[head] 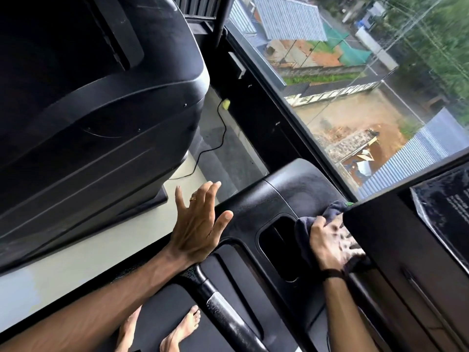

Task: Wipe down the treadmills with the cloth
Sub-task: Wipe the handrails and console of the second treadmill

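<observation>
While the right hand (330,243) presses a bunched dark cloth (308,226) against the black console (286,196) of the treadmill, fingers curled round the fabric, the left hand (196,222) stands off to its left with fingers spread and nothing in it, the thumb tip at or just above the console's near edge; I cannot tell whether it touches. Between the two hands sits a recessed cup pocket (278,246), and just right of the cloth rises the display housing (396,237), which hides part of the fabric. Below the left wrist runs a handlebar (220,303), and the person's bare feet (157,331) stand on the belt. To wipe this part well, I'd judge the cloth should be kept flat under the palm, drawn in overlapping strokes toward the left hand, then pushed into the pocket's corners and along the seam beneath the housing, where grime would collect.
</observation>
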